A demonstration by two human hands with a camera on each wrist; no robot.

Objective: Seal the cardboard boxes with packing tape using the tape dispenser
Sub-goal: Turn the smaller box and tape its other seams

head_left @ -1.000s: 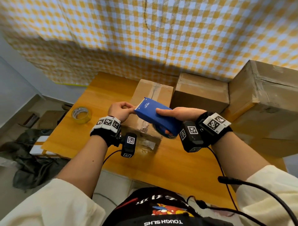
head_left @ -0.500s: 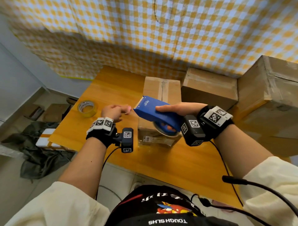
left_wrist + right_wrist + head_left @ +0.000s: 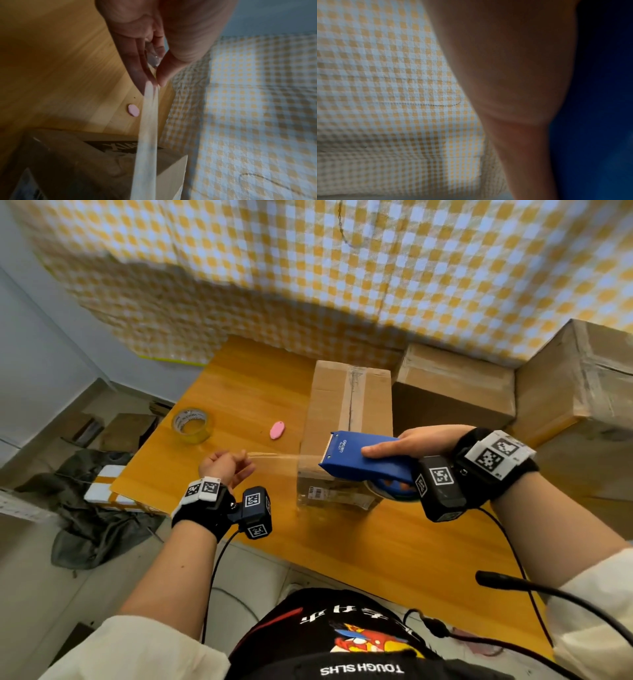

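Tape dispenser (image 3: 368, 462) in right hand (image 3: 423, 440), left hand (image 3: 224, 465) pinching tape (image 3: 277, 457)

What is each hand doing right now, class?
Left hand: pinching the end of the tape strip.
Right hand: gripping the blue tape dispenser.

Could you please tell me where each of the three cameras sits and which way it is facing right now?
Head: on the person's head, facing forward and down at the table; shows both forearms, the left hand and the right hand gripping the dispenser.
Left wrist: looks along the fingers pinching the tape, toward the box.
Right wrist: looks past the palm at the checked cloth.
Head and left wrist share tape, box and pink piece.
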